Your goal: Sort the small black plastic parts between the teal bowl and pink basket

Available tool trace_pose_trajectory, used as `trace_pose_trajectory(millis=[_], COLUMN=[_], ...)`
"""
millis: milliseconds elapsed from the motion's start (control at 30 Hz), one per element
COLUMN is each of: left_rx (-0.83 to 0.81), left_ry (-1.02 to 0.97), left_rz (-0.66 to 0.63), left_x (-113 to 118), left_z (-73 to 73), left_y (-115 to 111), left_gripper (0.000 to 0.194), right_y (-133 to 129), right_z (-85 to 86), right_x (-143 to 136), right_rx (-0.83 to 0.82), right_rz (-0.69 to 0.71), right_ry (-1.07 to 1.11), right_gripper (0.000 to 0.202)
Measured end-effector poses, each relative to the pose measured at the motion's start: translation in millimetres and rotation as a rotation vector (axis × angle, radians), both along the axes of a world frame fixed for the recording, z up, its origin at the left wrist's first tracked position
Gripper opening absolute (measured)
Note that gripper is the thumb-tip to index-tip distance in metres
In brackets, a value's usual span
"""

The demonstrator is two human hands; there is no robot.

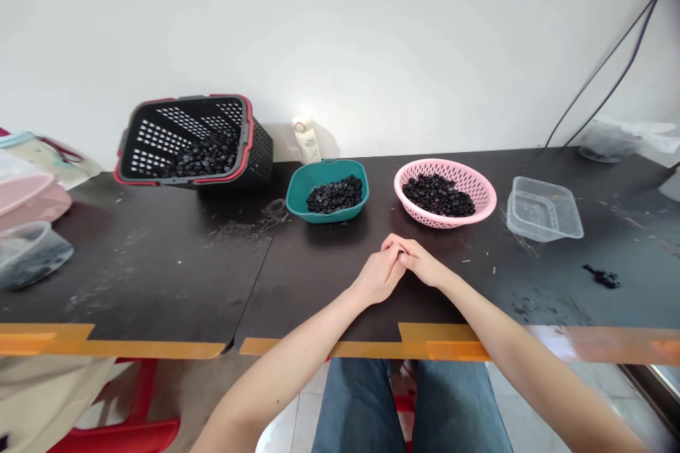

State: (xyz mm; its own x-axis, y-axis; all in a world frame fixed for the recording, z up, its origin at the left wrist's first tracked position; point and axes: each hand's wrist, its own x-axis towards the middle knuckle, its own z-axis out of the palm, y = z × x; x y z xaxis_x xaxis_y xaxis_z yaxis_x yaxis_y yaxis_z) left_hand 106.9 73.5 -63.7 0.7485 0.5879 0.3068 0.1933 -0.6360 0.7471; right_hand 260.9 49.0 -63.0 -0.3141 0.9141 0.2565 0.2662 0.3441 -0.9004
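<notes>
My left hand [378,276] and my right hand [422,262] meet above the dark table, fingers closed together. Between them a bit of a small black part [400,253] shows; its shape is mostly hidden by the fingers. Just beyond my hands stands a pink perforated basket [481,189] with many small black pieces [438,195] in it. A teal plastic tub [300,187], holding small black round pieces [334,195], is farther back to the left.
A grey basket with red trim [260,152] leans at back left, black pieces inside. Beside it stands a white bottle [307,140]. At right are a clear container [547,209] and a clump of black bits [604,276]. Orange tape [340,348] lines the front edge.
</notes>
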Motion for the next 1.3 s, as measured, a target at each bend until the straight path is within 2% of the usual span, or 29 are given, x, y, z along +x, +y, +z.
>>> trace_pose_trajectory(millis=[133,233,333,667,933,1067,1167,1300], left_rx=[0.01,-0.029,-0.056,-0.017,0.051,0.084,0.08,0.103], left_ry=[0.033,0.017,0.013,-0.009,0.009,0.062,0.054,0.119], left_rz=[0.004,-0.006,-0.005,0.001,-0.012,0.039,0.091,0.137], left_x=[1,3,2,0,1,-1,-2,-8], left_z=[-3.8,-5.5,-3.7,-4.5,-6.5,-4.5,-3.8,1.4], left_y=[0,0,-1,-5,3,4,1,-5], left_gripper=[0.019,0.017,0.016,0.014,0.017,0.02,0.021,0.021], right_y=[-1,0,0,-1,2,1,-2,0], right_z=[-2.1,-5.8,-9.0,-12.2,-11.3,-5.1,-3.3,-13.9], right_x=[-1,-3,-6,-11,-8,-6,-6,-4], right_rx=[-0.042,-0.048,-0.031,0.127,0.118,0.108,0.129,0.123], right_rz=[0.021,-0.008,-0.035,-0.105,-0.089,-0.086,-0.101,-0.113], right_ry=[-0.004,0.001,0.028,-0.001,-0.02,-0.07,-0.132,-0.16], right_gripper=[0.048,0.036,0.032,0.036,0.038,0.05,0.045,0.039])
